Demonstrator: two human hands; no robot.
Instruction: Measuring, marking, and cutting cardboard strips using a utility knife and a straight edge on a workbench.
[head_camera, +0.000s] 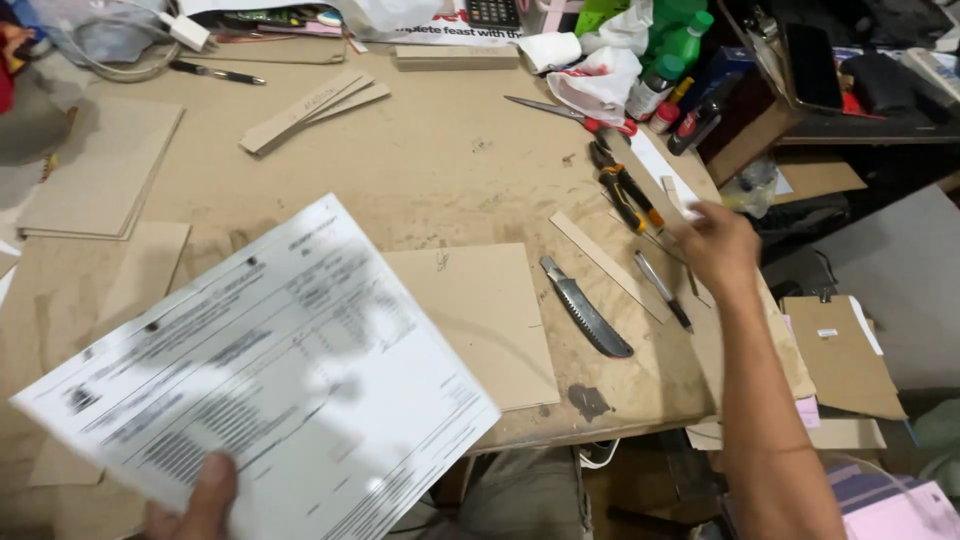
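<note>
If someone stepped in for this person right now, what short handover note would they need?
Left hand: grips the near edge of a printed sheet, held up over the table.
Right hand: stretched out to the table's right edge, by the pliers and a pen; blurred, so whether it grips anything cannot be told.
On the table: a cardboard square beside the sheet, a serrated knife, a thin strip, scissors.
Done: strips and boards look already cut. Left: unclear from here.

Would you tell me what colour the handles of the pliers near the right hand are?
The pliers have black and orange-yellow handles, as the head view shows.
</note>
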